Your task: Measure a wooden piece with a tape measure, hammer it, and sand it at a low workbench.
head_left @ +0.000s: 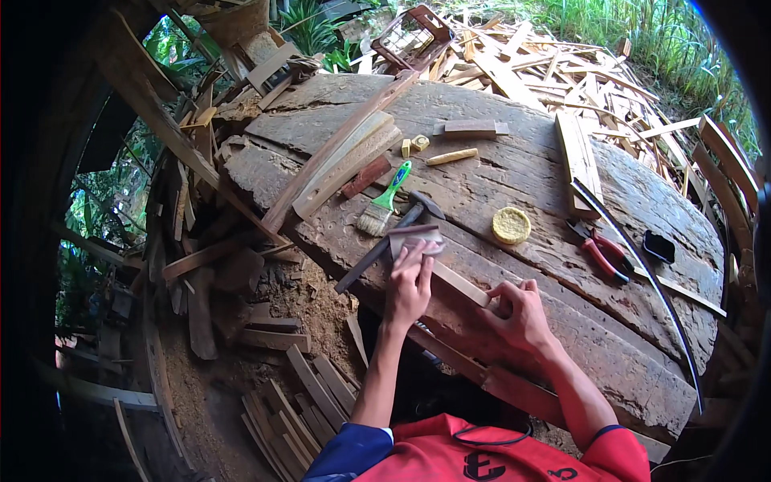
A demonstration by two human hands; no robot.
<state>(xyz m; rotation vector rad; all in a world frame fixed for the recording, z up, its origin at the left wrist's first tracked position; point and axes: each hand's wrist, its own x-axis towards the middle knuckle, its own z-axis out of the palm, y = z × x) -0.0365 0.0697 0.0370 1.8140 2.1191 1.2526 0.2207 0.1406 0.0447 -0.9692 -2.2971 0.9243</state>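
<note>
head view | left head-worn fisheye | facing down and forward | table [514,178] near, grass [634,40] far

Left grip [410,277] stretched forward, right grip [520,315] curled

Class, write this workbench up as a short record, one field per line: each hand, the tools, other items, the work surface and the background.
Left hand: fingers on a brownish sheet-like piece
Right hand: gripping one end of a pale wooden strip
Tools: green-handled brush, hammer, red-handled pliers
Other items: round yellow object, small black container
Work surface: weathered wooden tabletop, cracked
Background: scrap wood pile, green plants
</note>
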